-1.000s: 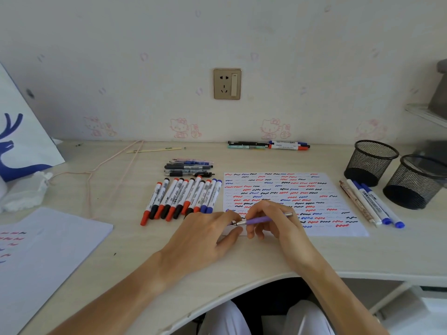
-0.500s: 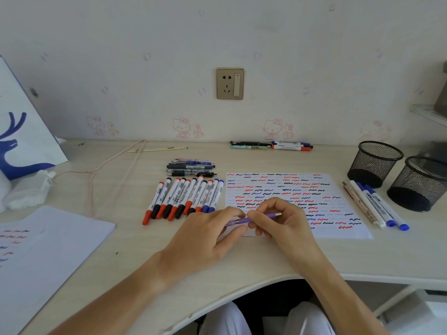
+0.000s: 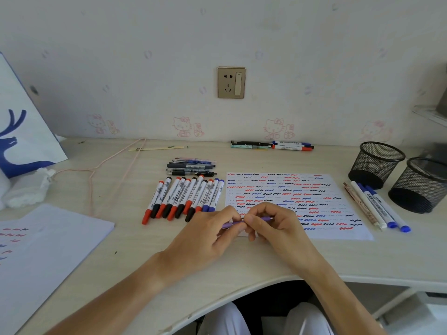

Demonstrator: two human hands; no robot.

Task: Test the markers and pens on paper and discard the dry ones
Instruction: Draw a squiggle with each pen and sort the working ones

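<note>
2 hands met over the near left corner of the test sheet (image 3: 300, 201), and both pinched 1 slim purple pen (image 3: 233, 224): the left hand (image 3: 205, 234) had curled fingers on its left part, the right hand (image 3: 275, 226) had thumb and forefinger on its right part. whether the cap was on or off could not be told, as the fingers hid the join. a judged risk was that a pull or push along so thin and smooth a barrel would let it slip and drop onto the sheet, or roll off the curved near edge of the desk (image 3: 242, 267). a bare tip could also smear the red, blue and black squiggles that filled the paper. the row of whiteboard markers (image 3: 183, 197), round and glossy white plastic with red, black and blue caps, lay just left of the sheet and could roll if nudged. 2 black wire-mesh pen cups (image 3: 396, 175) stood at the right edge, near 4 more pens (image 3: 377, 206).
</note>
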